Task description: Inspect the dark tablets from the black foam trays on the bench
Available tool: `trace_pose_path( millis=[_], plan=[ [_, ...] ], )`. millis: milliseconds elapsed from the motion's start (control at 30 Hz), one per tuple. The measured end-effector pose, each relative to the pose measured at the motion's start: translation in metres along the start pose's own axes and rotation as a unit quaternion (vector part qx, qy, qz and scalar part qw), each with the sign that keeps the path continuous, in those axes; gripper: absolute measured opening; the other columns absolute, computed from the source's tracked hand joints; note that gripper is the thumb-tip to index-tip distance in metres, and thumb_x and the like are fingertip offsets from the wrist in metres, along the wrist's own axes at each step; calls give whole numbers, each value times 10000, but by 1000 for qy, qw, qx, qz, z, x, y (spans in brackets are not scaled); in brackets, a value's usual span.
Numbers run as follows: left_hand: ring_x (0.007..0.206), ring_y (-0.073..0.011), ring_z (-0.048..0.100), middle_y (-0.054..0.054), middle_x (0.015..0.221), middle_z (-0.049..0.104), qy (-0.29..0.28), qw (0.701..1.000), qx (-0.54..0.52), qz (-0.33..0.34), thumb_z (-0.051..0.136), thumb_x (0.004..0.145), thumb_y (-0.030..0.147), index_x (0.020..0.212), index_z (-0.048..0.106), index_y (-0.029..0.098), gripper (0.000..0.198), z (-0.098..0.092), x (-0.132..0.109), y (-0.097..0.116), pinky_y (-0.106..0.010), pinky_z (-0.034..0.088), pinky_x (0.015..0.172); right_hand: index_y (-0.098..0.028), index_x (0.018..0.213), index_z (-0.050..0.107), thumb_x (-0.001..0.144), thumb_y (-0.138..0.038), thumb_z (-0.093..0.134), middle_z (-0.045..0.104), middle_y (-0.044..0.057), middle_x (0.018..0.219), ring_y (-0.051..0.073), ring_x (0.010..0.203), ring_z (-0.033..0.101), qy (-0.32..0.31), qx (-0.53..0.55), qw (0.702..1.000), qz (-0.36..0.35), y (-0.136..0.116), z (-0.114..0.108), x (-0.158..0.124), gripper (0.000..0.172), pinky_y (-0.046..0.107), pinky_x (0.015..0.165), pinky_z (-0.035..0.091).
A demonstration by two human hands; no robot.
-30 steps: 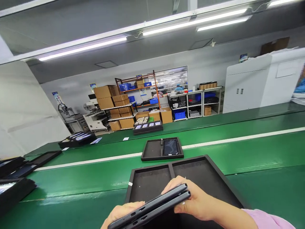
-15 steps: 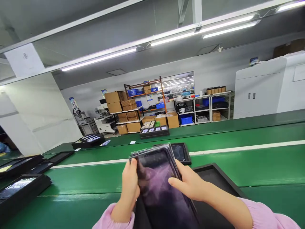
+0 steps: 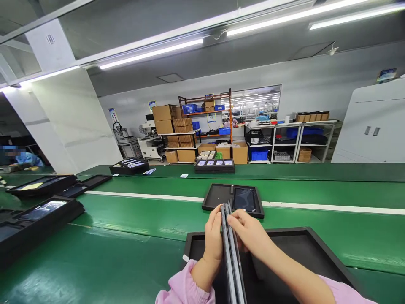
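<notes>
Between my hands stand thin, glossy dark tablets, turned upright so that their long edges face me. My left hand is closed on the left side of the stack, fingers near its top. My right hand pinches the right side near the top, and a narrow gap shows between the tablets there. Beneath my hands lies a large black tray, partly covered by my forearms. Just beyond the stack, a smaller black tray carries one dark tablet in its right compartment.
Black trays with panels stand on the left of the green bench. Farther back are a tray with several small pale-faced items and another black tray. A person in blue is at the far left.
The tablets have turned from screen-up to edge-on, and a gap now shows between them. My right fingers have moved to the top edge. The view has swung left, uncovering the smaller tray.
</notes>
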State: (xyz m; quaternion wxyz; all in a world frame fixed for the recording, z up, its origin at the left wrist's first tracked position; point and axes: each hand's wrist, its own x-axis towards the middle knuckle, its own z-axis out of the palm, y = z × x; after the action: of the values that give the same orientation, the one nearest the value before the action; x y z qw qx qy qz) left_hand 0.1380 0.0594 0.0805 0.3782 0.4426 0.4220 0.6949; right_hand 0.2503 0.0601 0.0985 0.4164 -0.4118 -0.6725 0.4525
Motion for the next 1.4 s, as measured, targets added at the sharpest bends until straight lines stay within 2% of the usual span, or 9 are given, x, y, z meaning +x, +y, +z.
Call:
trace_pose_path(
  millis=[100,233,333,433,533,700,933,1067,1400],
  plan=[
    [751,-188,607,-50,832,675,-13,999,-28,-25,622,654,499,914,623,151,435,0,-1,8,-313,479,730,-205,996,494,702,-481,555,566,-2,806,102,471,502,5,126,992,-9,0,1,16,408,216,347,398],
    [491,-103,477,32,633,572,-23,997,-59,-49,622,646,444,881,579,171,362,1,-13,17,-243,410,498,-204,864,504,708,-400,536,524,-50,634,96,465,492,-39,159,986,13,-2,3,19,252,200,377,420],
    [511,-99,479,32,669,561,-41,997,-48,-47,608,648,367,870,561,187,289,0,-16,23,-235,406,511,-205,823,494,687,-359,527,508,-65,582,93,451,488,-56,166,984,43,-1,5,12,208,195,388,408],
    [569,-108,501,25,701,555,-20,998,-20,-51,586,632,291,806,563,183,206,-4,-10,22,-230,411,543,-203,806,486,664,-400,532,489,-67,577,96,474,483,-70,196,975,76,0,10,6,247,191,394,390],
    [507,-95,463,46,620,513,-13,995,-24,-91,564,642,286,741,529,185,146,-11,-5,17,-227,385,509,-205,822,481,662,-425,544,480,-62,598,103,502,480,-72,213,971,80,2,12,3,279,189,394,373],
    [516,-111,506,37,656,548,-79,986,-53,-139,581,706,395,798,512,190,235,-16,-16,13,-247,400,523,-198,836,471,681,-414,556,473,-52,635,102,522,472,-98,216,969,68,4,6,0,279,197,411,390],
    [599,-120,514,27,713,557,-81,987,-51,-130,596,625,285,779,541,185,191,-18,-21,17,-263,408,605,-203,889,486,683,-347,533,508,-38,739,110,575,504,-116,211,968,72,4,3,-5,256,222,464,433],
    [642,-127,500,27,705,549,-63,988,-45,-136,567,556,221,745,556,182,193,-18,-18,18,-263,398,633,-199,901,484,675,-306,523,509,-52,677,107,534,503,-125,216,964,92,7,2,-3,253,233,480,433],
    [647,-124,500,31,718,561,-54,987,-41,-149,588,577,232,744,558,186,176,-17,-18,19,-268,399,637,-203,841,488,604,-285,513,508,-64,606,104,472,481,-100,229,962,110,1,1,-2,252,231,460,399]
  ],
)
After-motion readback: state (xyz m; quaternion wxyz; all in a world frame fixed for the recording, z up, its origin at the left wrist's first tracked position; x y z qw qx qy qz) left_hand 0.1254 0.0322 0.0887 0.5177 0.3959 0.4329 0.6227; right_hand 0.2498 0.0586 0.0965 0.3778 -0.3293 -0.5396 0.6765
